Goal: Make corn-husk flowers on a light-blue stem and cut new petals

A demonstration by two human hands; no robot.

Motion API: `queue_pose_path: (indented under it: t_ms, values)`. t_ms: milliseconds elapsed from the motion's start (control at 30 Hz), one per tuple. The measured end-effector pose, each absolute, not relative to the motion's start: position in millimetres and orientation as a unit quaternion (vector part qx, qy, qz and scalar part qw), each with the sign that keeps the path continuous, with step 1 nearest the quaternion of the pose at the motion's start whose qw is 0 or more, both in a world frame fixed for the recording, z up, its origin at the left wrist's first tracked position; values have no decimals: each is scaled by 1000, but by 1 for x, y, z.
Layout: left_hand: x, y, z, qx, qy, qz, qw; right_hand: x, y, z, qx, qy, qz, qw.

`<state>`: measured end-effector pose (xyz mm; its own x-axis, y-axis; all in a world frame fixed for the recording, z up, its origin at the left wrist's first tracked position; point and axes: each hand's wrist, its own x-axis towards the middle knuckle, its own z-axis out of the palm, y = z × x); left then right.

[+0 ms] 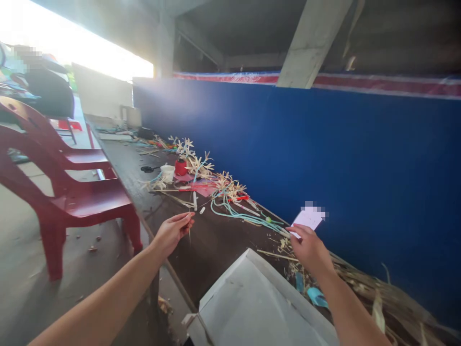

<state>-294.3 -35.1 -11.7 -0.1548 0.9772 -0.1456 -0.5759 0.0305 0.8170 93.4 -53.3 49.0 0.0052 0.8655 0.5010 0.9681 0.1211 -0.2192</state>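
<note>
Left hand (174,234): thumb and fingertips were pinched together on a thin strand (190,234) above the dark tabletop (223,245). Right hand (310,247): fingertips met the near ends of pale blue-green stems (257,221); whether they gripped could not be told. The stems lay on the tabletop, cream artificial flowers (227,185) at their far ends.
</note>
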Motion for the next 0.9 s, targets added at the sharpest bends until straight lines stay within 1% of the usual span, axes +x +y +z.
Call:
queue_pose_path:
  t_ms: [167, 300, 600, 700, 900]
  values:
    - [-289, -23, -4, 243, 388, 651, 606, 57, -75, 55, -610, -734, -19, 296]
    - [-283, -11, 4, 225, 390, 648, 615, 32, -91, 54, -580, -739, 33, 343]
    - [-271, 4, 10, 222, 385, 642, 625, 12, -108, 25, -564, -718, 104, 393]
    - [-270, 8, 8, 218, 399, 639, 620, 8, -112, 9, -569, -702, 102, 415]
    - [-272, 13, 3, 208, 426, 635, 610, 2, -118, -17, -574, -680, 44, 454]
